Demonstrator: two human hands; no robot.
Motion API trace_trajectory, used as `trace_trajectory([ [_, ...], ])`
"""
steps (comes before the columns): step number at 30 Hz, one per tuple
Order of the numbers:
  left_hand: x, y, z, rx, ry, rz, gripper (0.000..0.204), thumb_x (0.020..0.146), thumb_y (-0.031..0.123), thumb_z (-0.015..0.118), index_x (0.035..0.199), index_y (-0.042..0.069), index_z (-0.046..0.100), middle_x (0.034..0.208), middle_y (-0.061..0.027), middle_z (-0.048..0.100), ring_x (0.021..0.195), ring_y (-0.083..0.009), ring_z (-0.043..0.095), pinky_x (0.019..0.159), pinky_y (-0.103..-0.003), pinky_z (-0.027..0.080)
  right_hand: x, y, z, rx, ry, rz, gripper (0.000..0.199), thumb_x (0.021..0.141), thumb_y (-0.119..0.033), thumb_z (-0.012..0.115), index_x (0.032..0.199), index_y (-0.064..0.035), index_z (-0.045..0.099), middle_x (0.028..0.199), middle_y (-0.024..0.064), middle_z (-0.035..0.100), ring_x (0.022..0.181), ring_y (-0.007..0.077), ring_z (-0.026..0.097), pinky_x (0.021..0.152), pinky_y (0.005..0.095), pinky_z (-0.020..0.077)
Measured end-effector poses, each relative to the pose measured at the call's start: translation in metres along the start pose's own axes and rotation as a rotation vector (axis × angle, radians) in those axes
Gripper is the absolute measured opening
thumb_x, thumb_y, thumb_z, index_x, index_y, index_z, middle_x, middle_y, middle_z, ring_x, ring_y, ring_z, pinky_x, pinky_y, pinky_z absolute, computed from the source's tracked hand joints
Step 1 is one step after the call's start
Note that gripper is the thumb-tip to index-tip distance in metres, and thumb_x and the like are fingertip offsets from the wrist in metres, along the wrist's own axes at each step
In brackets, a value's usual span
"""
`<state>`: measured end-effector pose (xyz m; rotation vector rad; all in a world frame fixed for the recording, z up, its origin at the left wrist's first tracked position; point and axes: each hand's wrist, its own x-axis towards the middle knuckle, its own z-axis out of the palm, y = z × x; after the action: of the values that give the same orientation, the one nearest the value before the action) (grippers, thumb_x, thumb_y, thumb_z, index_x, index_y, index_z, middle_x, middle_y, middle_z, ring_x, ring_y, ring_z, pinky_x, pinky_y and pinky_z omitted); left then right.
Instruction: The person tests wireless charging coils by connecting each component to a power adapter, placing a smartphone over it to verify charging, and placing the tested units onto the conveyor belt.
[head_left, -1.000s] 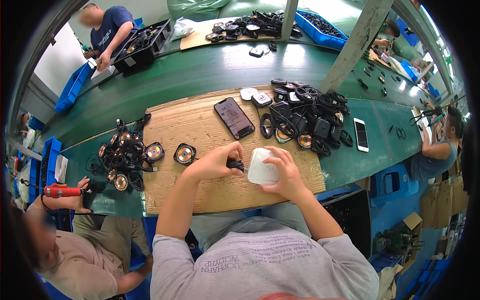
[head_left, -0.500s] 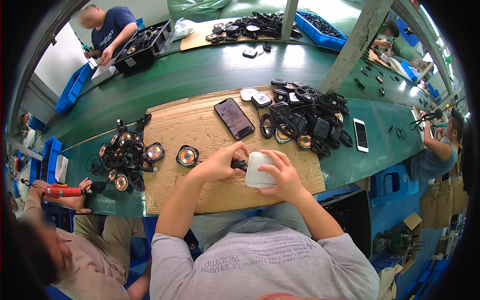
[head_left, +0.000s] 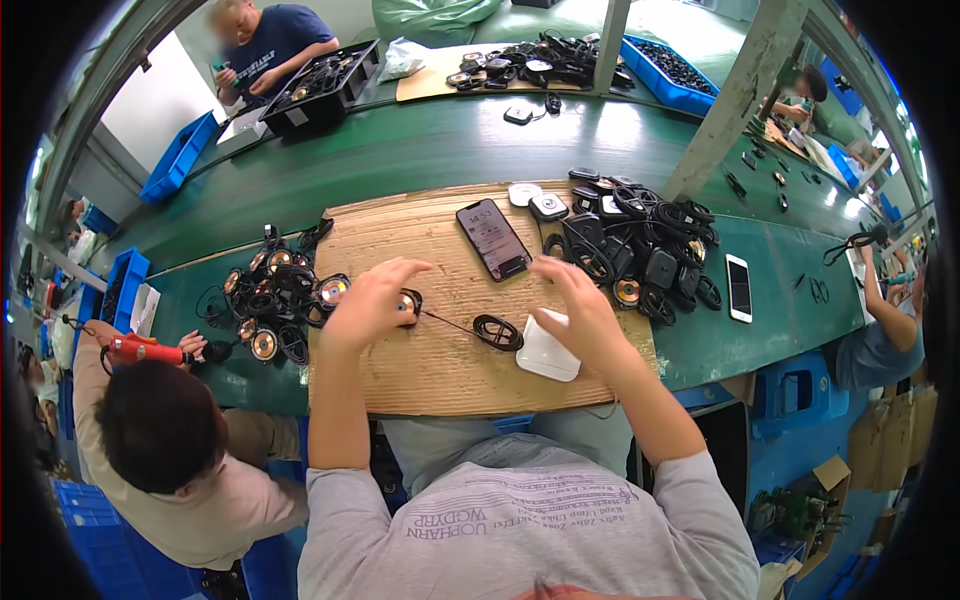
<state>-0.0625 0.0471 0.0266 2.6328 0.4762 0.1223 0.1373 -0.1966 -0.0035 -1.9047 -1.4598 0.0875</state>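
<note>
Cable [head_left: 500,336] lies left of case [head_left: 548,352] on cardboard [head_left: 440,385].

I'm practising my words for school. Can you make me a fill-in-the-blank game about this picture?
The white case lies on a brown sheet of ____.
The coiled cable next to the case is coloured ____.
The worktable under the sheet is coloured ____.
The hand nearer the case is the person's ____ one.

Missing words: cardboard; black; green; right.

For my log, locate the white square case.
In the head view, the white square case lies on the cardboard, right of a coiled black cable, near the right hand.
</note>
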Motion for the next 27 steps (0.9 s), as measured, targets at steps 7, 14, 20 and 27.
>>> trace_trajectory([
  [7,-0.02,-0.041,0.017,-0.182,-0.024,0.026,0.071,0.062,-0.001,0.078,0.129,0.008,0.056,0.127,-0.0043,0.062,0.111,-0.0214,0.059,0.099,-0.034,0.047,0.076,0.039,0.075,-0.324,0.008,0.107,0.067,0.076,-0.017,0.076,0.136,-0.0125,0.046,0.138,0.0149,0.051,0.127,0.0337,0.048,0.103,0.042,0.0426],
  [14,0.002,-0.041,0.023,-0.88,0.177,0.063,0.073,0.068,-0.001,0.078,0.135,0.009,0.05,0.121,-0.0127,0.061,0.109,-0.0245,0.061,0.097,-0.034,0.05,0.086,0.06,0.081,-0.145,0.007,0.076,0.068,0.07,-0.016,0.078,0.13,-0.0098,0.047,0.128,0.0182,0.054,0.115,0.0362,0.053,0.099,0.043,0.0445],
  [20,0.079,-0.023,0.07,-1.877,0.122,0.105,0.055,0.089,0.014,0.07,0.137,0.007,0.045,0.117,-0.0176,0.06,0.111,-0.0294,0.061,0.097,-0.035,0.053,0.089,0.046,0.066,0.148,0.065,0.244,0.066,0.064,-0.012,0.081,0.123,-0.0097,0.05,0.114,0.0146,0.059,0.109,0.0329,0.056,0.093,0.0398,0.047],
  [27,0.094,-0.008,0.105,-2.171,0.112,-0.063,0.039,0.101,0.022,0.052,0.135,0.004,0.046,0.12,-0.0142,0.062,0.111,-0.0256,0.062,0.095,-0.035,0.054,0.094,0.032,0.067,0.319,0.225,0.103,0.067,0.063,-0.013,0.082,0.122,-0.0107,0.051,0.115,0.0122,0.061,0.107,0.0316,0.057,0.091,0.0393,0.0479],
])
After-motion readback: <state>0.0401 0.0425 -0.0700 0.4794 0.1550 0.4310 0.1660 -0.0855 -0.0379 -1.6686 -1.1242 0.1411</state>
